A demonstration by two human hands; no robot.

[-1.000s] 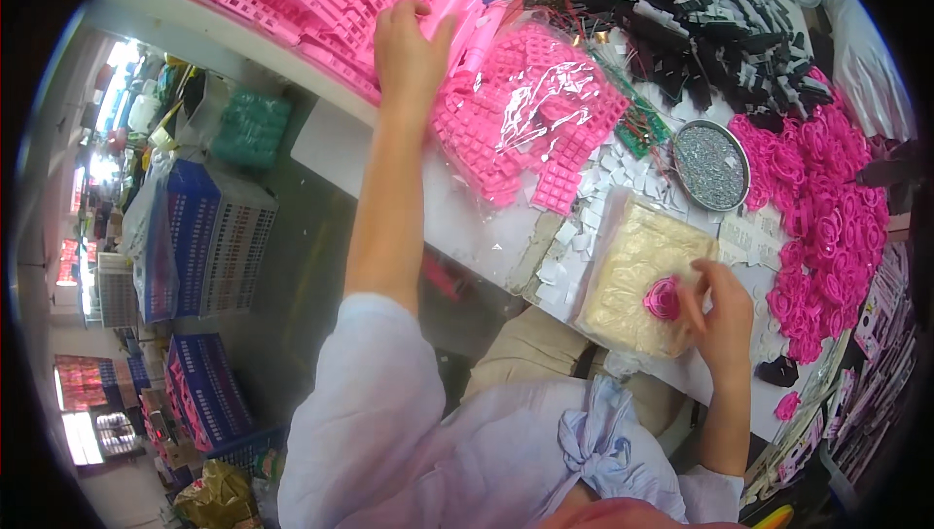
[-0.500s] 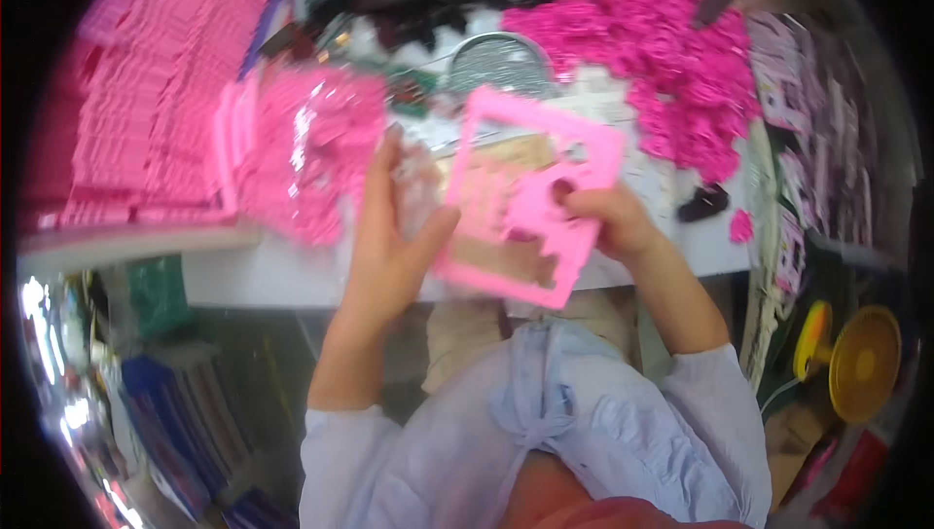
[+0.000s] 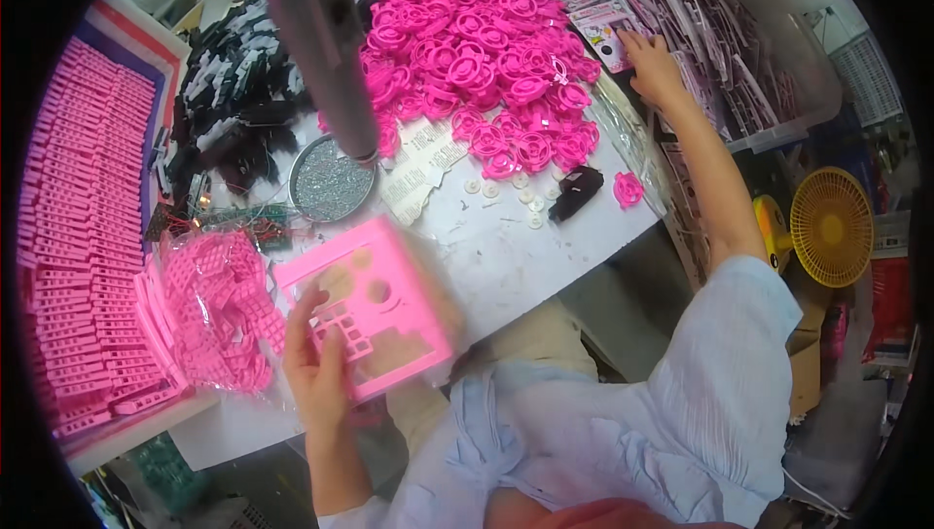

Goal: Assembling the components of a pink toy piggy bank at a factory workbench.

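Observation:
My left hand point(image 3: 326, 373) grips a pink plastic frame point(image 3: 413, 339) by its left side, fingers at its cut-outs. The frame has a round hole and a grid of small square openings. A tan surface point(image 3: 443, 281), blurred, shows beneath and beside it. Far to the right, my right hand point(image 3: 657, 72) is stretched out with its fingers closed on the edge of a printed panel point(image 3: 605, 40), pale with coloured designs, among a heap of similar pieces. Beside my left hand lies a clear bag of pink grid-like parts point(image 3: 216, 305).
Stacked pink pieces point(image 3: 88, 237) fill a box at left. Pink ring-shaped parts point(image 3: 477, 42) heap at the back, beside black parts point(image 3: 233, 81). A round tin of small screws point(image 3: 333, 179) stands under a dark hanging tool point(image 3: 326, 52). A clear bin point(image 3: 739, 62) and yellow fan point(image 3: 832, 227) are at right.
My right hand has let go of the pink frame and reached right to the printed panels. My left hand now holds the frame. The view has swung toward the right.

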